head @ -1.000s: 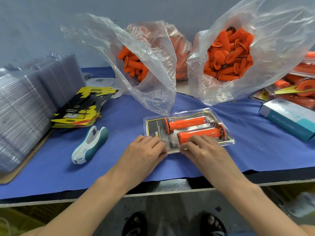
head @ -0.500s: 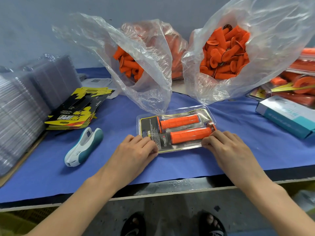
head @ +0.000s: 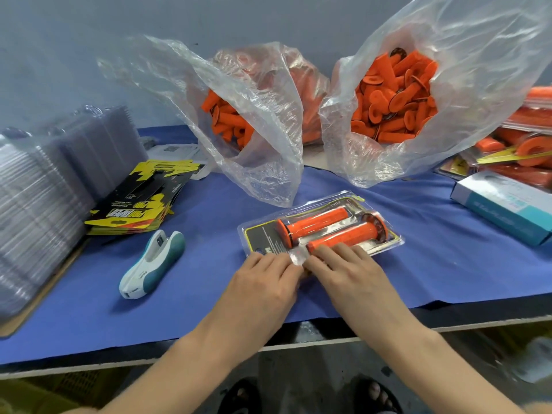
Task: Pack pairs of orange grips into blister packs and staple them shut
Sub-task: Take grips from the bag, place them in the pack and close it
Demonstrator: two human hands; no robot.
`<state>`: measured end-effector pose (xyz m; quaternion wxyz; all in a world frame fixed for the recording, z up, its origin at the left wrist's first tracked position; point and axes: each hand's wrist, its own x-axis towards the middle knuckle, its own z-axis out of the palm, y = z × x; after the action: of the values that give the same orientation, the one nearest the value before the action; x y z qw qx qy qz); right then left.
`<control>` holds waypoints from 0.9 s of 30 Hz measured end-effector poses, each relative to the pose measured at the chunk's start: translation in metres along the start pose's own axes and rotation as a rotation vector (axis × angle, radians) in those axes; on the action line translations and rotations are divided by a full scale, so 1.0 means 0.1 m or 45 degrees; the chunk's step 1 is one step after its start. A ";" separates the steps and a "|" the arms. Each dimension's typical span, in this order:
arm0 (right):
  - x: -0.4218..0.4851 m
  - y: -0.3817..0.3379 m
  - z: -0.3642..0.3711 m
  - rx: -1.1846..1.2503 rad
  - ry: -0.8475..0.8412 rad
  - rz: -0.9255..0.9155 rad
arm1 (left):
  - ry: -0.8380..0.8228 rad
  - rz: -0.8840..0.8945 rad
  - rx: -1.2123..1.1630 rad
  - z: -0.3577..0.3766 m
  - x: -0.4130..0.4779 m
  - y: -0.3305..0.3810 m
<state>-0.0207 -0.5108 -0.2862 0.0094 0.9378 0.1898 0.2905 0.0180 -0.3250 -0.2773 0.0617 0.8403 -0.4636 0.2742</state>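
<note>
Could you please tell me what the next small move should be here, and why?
Probably the left hand should reach for the stapler while the right hand presses down on the blister pack. Both orange grips already lie inside it, both hands press its near edge flat, and the stapler lies untouched to its left.
</note>
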 end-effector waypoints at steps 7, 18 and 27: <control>0.00 0.21 -0.12 0.176 -0.053 0.084 | -0.024 0.133 -0.123 -0.16 -0.06 -0.34; -0.03 -0.04 -0.15 0.115 0.103 -0.142 | 0.037 0.171 -0.135 -0.24 0.00 -0.09; -0.22 0.41 -0.28 0.211 -0.021 -0.030 | 0.020 0.139 -0.112 -0.21 -0.07 -0.33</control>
<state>-0.0383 -0.5594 -0.2692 -0.0634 0.9354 0.2243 0.2659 0.0337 -0.2938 -0.2581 0.0871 0.8082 -0.5197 0.2630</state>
